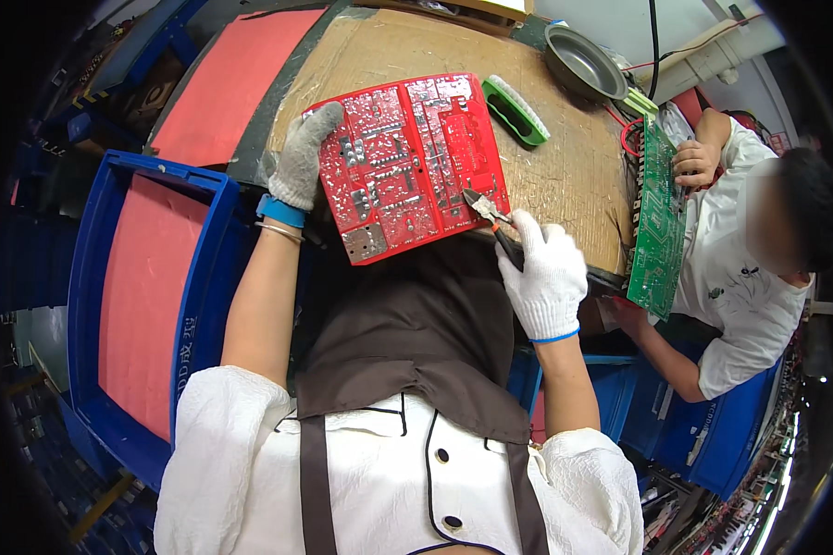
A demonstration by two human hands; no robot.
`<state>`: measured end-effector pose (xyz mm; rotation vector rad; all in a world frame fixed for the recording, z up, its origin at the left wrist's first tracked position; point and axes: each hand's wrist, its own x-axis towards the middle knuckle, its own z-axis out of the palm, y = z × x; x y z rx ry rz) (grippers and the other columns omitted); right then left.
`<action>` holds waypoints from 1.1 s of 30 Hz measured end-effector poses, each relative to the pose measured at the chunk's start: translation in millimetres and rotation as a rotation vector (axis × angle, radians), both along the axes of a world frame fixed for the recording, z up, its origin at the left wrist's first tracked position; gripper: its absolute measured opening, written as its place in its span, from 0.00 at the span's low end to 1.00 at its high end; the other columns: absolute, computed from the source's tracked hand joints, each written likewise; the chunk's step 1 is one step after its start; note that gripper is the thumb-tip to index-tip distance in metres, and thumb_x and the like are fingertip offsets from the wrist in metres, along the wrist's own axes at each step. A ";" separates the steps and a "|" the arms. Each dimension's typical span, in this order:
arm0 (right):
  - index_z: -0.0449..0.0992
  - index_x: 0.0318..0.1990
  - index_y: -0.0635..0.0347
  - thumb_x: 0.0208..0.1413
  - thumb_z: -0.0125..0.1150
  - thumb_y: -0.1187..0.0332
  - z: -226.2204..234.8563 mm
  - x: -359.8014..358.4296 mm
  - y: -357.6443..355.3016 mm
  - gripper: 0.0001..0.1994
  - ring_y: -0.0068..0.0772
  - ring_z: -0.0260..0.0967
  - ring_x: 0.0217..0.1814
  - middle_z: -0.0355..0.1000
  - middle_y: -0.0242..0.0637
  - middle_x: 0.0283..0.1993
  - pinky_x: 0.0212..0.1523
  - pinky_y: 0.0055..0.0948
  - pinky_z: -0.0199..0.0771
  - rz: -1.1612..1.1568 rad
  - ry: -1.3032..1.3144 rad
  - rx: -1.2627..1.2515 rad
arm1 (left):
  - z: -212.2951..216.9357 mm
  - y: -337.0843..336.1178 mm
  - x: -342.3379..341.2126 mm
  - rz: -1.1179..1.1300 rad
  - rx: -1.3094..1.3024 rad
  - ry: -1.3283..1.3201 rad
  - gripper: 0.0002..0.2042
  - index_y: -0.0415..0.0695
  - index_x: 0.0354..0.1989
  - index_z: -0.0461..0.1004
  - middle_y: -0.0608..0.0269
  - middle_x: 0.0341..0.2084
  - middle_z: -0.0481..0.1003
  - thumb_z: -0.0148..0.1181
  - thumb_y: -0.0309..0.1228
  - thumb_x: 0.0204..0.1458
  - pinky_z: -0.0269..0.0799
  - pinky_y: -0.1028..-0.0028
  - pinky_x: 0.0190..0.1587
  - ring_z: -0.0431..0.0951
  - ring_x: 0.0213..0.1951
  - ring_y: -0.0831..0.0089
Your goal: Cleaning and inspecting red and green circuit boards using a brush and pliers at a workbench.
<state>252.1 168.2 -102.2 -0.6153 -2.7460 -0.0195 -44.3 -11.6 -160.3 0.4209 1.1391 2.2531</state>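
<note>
The left hand [304,159], in a grey work glove, grips the left edge of a red circuit board [407,166], thumb and fingers wrapped around that edge so the board lies tilted with its solder side up, its near corner hanging over the edge of the cardboard-covered table [565,176]. The right hand [546,277], in a white glove, is closed round the handles of a small pair of cutters [492,220]; their nose rests at the board's right edge, just beyond the right grip and across the board from the left one. Whether the blades are shut on a wire end or only touching the surface cannot be told at this size. The step in hand looks like trimming lead ends on the soldered side, at the right edge of the board. The next cut seems to call for the left grip to keep the board steady and at the same tilt while the cutter nose is set flat against one lead, close to the solder but clear of the tracks. Beyond the cutters, farther up the table, lies a green brush [515,110], and past it a dark metal pan [583,63]. To the right of the right hand, a second person holds a green circuit board [657,231] upright with both hands. Left of the left grip stands a blue crate [88,277] lined with a red sheet.
</note>
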 end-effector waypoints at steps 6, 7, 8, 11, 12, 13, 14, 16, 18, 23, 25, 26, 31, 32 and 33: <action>0.79 0.55 0.47 0.44 0.78 0.63 5.2 2.9 -1.7 0.26 0.45 0.75 0.40 0.74 0.39 0.38 0.40 0.42 0.74 0.167 -0.036 0.003 | -6.1 -2.6 -3.5 -0.004 -0.002 0.002 0.14 0.37 0.46 0.80 0.57 0.38 0.84 0.65 0.36 0.62 0.83 0.70 0.40 0.86 0.37 0.70; 0.79 0.55 0.47 0.44 0.78 0.63 7.1 2.0 -1.5 0.26 0.45 0.75 0.40 0.74 0.39 0.38 0.40 0.42 0.74 0.167 -0.037 0.004 | -5.2 -2.6 -2.7 -0.004 -0.001 0.002 0.14 0.37 0.46 0.80 0.57 0.38 0.84 0.65 0.36 0.62 0.83 0.70 0.40 0.86 0.37 0.70; 0.79 0.55 0.48 0.44 0.78 0.63 9.0 0.5 -0.9 0.27 0.45 0.75 0.41 0.74 0.39 0.39 0.41 0.42 0.73 0.169 -0.004 0.025 | -3.5 -2.7 -1.0 0.004 -0.012 0.009 0.14 0.37 0.46 0.80 0.57 0.38 0.84 0.66 0.36 0.62 0.83 0.70 0.40 0.86 0.37 0.70; 0.78 0.55 0.49 0.42 0.79 0.62 3.4 -0.5 4.0 0.29 0.45 0.73 0.43 0.73 0.39 0.41 0.45 0.44 0.69 0.157 0.068 0.050 | -3.9 -1.6 0.4 0.013 -0.011 0.002 0.15 0.36 0.46 0.80 0.57 0.38 0.84 0.66 0.37 0.62 0.83 0.70 0.40 0.86 0.37 0.71; 0.78 0.56 0.49 0.42 0.79 0.62 2.4 -1.7 5.4 0.29 0.45 0.73 0.44 0.73 0.40 0.41 0.45 0.45 0.69 0.123 0.080 0.089 | -4.9 -1.4 0.0 0.012 0.001 -0.013 0.15 0.36 0.47 0.80 0.58 0.38 0.84 0.67 0.37 0.62 0.83 0.70 0.40 0.86 0.37 0.71; 0.78 0.56 0.49 0.42 0.79 0.62 2.3 -3.2 6.1 0.30 0.45 0.73 0.44 0.73 0.40 0.42 0.45 0.45 0.69 0.089 0.092 0.127 | -6.0 -1.7 -0.6 0.013 0.003 -0.013 0.15 0.36 0.47 0.80 0.58 0.38 0.84 0.67 0.37 0.62 0.83 0.70 0.40 0.86 0.37 0.71; 0.78 0.57 0.48 0.41 0.79 0.62 5.7 -5.1 5.8 0.30 0.45 0.73 0.45 0.73 0.40 0.43 0.46 0.45 0.68 0.080 0.056 0.126 | -7.2 -2.2 -1.2 0.014 -0.003 -0.011 0.15 0.36 0.47 0.80 0.58 0.38 0.84 0.67 0.37 0.62 0.83 0.70 0.40 0.86 0.37 0.71; 0.78 0.57 0.48 0.42 0.79 0.62 3.3 -7.2 7.6 0.30 0.45 0.73 0.46 0.73 0.40 0.43 0.46 0.45 0.68 0.075 0.058 0.144 | -4.5 -1.5 -1.4 0.013 -0.004 -0.008 0.15 0.36 0.47 0.80 0.58 0.38 0.84 0.67 0.37 0.61 0.83 0.70 0.40 0.86 0.37 0.71; 0.77 0.57 0.48 0.42 0.79 0.62 1.5 -8.4 8.4 0.30 0.45 0.73 0.46 0.73 0.41 0.43 0.46 0.46 0.68 0.074 0.060 0.159 | -1.0 -2.8 1.4 0.000 -0.030 0.008 0.15 0.36 0.47 0.80 0.58 0.38 0.84 0.67 0.37 0.61 0.83 0.70 0.40 0.86 0.37 0.71; 0.78 0.54 0.46 0.48 0.76 0.62 1.0 -9.7 10.4 0.24 0.44 0.74 0.45 0.74 0.37 0.42 0.43 0.42 0.71 0.019 -0.043 0.101 | -4.1 -2.0 -0.1 0.005 -0.018 0.022 0.15 0.36 0.47 0.80 0.58 0.38 0.84 0.67 0.37 0.62 0.83 0.71 0.40 0.85 0.37 0.72; 0.78 0.54 0.46 0.49 0.75 0.61 -3.3 -7.7 12.6 0.23 0.43 0.74 0.44 0.74 0.36 0.41 0.41 0.41 0.71 0.012 -0.059 -0.031 | -6.9 -3.6 -2.5 0.006 -0.021 0.039 0.15 0.36 0.46 0.80 0.58 0.38 0.84 0.67 0.37 0.62 0.83 0.71 0.41 0.85 0.37 0.72; 0.78 0.54 0.46 0.50 0.75 0.61 -4.5 -6.5 13.3 0.22 0.43 0.75 0.43 0.74 0.35 0.41 0.40 0.40 0.72 0.003 -0.076 -0.163 | -12.1 -2.4 -3.5 0.045 -0.042 0.014 0.15 0.36 0.46 0.80 0.59 0.38 0.83 0.67 0.37 0.62 0.83 0.71 0.41 0.85 0.37 0.72; 0.78 0.54 0.46 0.48 0.76 0.61 2.9 -11.3 10.7 0.24 0.44 0.74 0.45 0.74 0.37 0.41 0.44 0.42 0.71 0.031 -0.039 0.029 | -16.9 -3.0 -6.9 0.078 -0.061 -0.008 0.15 0.37 0.46 0.79 0.59 0.37 0.82 0.68 0.37 0.61 0.83 0.71 0.42 0.84 0.38 0.73; 0.78 0.54 0.47 0.47 0.77 0.61 4.9 -13.9 9.2 0.25 0.44 0.74 0.46 0.74 0.37 0.42 0.45 0.42 0.70 0.064 0.002 0.130 | -18.6 -5.4 -8.9 0.059 -0.043 0.004 0.15 0.36 0.48 0.78 0.56 0.39 0.83 0.65 0.37 0.62 0.84 0.70 0.40 0.85 0.37 0.71; 0.78 0.54 0.47 0.47 0.77 0.61 4.7 -13.3 11.0 0.25 0.44 0.74 0.46 0.74 0.37 0.42 0.45 0.42 0.70 0.061 0.002 0.127 | -17.0 -2.5 -8.5 0.030 -0.031 0.018 0.16 0.35 0.50 0.76 0.53 0.40 0.83 0.63 0.37 0.63 0.86 0.69 0.39 0.87 0.36 0.68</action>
